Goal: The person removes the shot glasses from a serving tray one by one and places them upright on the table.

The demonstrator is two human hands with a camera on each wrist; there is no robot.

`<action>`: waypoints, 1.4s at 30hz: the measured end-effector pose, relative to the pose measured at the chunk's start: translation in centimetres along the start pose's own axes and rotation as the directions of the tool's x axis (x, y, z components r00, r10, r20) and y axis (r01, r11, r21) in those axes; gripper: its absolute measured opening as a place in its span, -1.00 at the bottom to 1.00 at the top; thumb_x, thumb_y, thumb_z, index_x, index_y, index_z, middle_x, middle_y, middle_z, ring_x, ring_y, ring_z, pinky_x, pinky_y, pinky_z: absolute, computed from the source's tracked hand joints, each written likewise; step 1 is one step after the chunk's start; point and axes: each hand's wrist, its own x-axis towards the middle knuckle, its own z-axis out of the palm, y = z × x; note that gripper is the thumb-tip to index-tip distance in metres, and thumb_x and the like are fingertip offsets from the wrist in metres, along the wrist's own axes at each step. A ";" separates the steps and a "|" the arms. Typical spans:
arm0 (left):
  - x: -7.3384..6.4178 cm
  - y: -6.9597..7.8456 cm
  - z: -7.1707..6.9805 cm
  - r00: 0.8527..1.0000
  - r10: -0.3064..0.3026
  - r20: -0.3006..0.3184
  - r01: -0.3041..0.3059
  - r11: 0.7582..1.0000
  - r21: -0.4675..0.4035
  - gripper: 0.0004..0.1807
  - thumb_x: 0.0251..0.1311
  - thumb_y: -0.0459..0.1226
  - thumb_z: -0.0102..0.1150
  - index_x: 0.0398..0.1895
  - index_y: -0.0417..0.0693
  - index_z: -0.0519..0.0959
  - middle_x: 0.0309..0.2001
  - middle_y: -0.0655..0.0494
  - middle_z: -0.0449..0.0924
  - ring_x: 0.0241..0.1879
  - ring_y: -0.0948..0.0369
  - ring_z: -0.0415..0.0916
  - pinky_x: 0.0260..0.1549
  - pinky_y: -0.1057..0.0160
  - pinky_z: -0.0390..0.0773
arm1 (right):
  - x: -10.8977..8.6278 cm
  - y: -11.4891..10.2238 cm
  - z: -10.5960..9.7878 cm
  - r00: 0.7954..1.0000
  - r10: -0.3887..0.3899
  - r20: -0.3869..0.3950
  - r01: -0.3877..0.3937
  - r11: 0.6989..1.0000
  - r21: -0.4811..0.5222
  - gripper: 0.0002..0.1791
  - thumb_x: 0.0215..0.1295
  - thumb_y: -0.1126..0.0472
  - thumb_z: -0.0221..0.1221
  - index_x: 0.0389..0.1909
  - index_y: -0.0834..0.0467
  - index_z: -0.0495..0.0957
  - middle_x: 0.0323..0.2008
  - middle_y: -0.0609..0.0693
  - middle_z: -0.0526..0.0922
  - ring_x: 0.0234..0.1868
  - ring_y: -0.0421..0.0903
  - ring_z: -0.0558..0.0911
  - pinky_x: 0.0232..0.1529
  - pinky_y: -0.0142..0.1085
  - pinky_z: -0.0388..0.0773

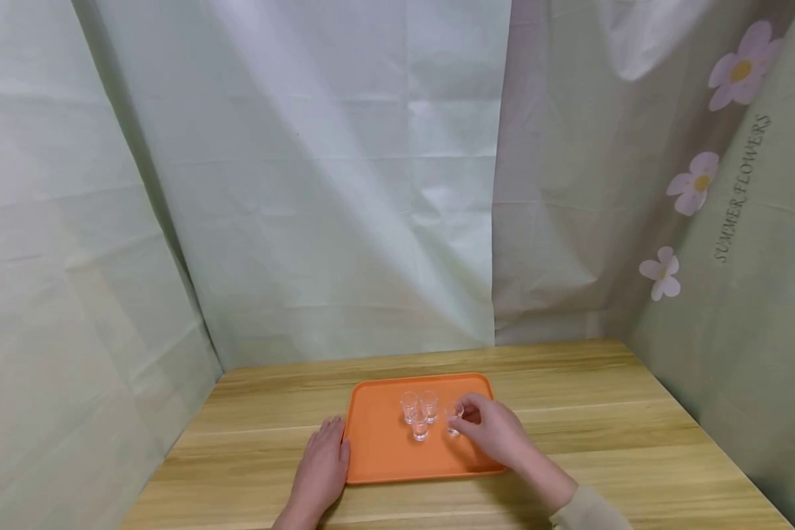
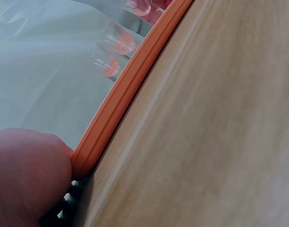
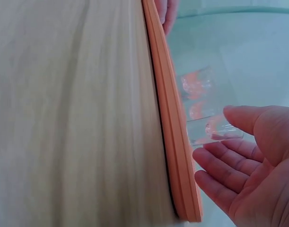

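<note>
An orange tray [image 1: 377, 460] lies on the table with small clear shot glasses on it. Three stand close together: a back left glass [image 1: 408, 403], a back right glass [image 1: 429, 405] and a front glass [image 1: 419, 428]. Just right of them, my right hand [image 1: 497, 430] holds another shot glass [image 1: 453, 418] between thumb and fingers; in the right wrist view this glass [image 3: 215, 130] sits between the thumb and the fingertips, low over the tray. My left hand [image 1: 321, 464] rests at the tray's left edge, its fingers extended along the rim.
The wooden table [image 1: 271, 442] extends around the tray on all sides. Pale green fabric [image 1: 338, 184] hangs behind it, with a flower-printed fabric side [image 1: 735, 331] on the right and another plain side [image 1: 73, 294] on the left.
</note>
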 end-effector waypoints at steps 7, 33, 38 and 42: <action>-0.1 -0.1 0.0 1.000 -0.004 0.001 0.004 1.000 -0.013 -0.53 0.59 -0.37 0.16 0.41 -0.53 0.52 0.42 -0.46 0.53 0.49 -0.38 0.39 0.53 -0.38 0.31 | 0.1 0.4 -1.5 0.997 0.039 -0.063 -0.039 0.999 0.002 -0.82 0.42 0.10 0.51 -0.15 0.02 0.69 -0.22 -0.22 0.76 -0.16 -0.25 0.75 -0.04 -0.22 0.71; -0.2 -0.4 0.6 0.996 0.033 -0.078 -0.034 0.999 -0.007 -0.57 0.55 -0.37 0.18 0.34 -0.52 0.57 0.36 -0.46 0.58 0.42 -0.40 0.47 0.47 -0.39 0.38 | 1.2 6.3 -7.9 0.976 0.148 -0.158 -0.171 0.976 -0.139 -0.68 0.54 0.05 0.38 0.05 0.23 0.70 -0.08 0.07 0.82 0.03 0.12 0.78 0.06 0.09 0.71; -0.2 -0.7 0.9 0.995 0.048 -0.091 -0.050 0.999 -0.016 -0.57 0.57 -0.37 0.16 0.34 -0.52 0.56 0.34 -0.47 0.58 0.41 -0.42 0.47 0.47 -0.41 0.37 | 1.5 7.0 -8.4 0.973 0.153 -0.171 -0.179 0.972 -0.154 -0.67 0.54 0.05 0.37 0.04 0.25 0.70 -0.07 0.11 0.82 0.04 0.16 0.78 0.08 0.14 0.69; 0.0 -1.1 1.3 0.994 0.039 -0.099 -0.042 0.999 -0.031 -0.56 0.57 -0.35 0.17 0.36 -0.50 0.56 0.36 -0.44 0.58 0.42 -0.40 0.46 0.42 -0.44 0.40 | 1.7 7.2 -8.6 0.971 0.158 -0.177 -0.187 0.970 -0.155 -0.63 0.55 0.05 0.36 0.09 0.29 0.69 -0.05 0.15 0.82 0.05 0.18 0.77 0.08 0.16 0.69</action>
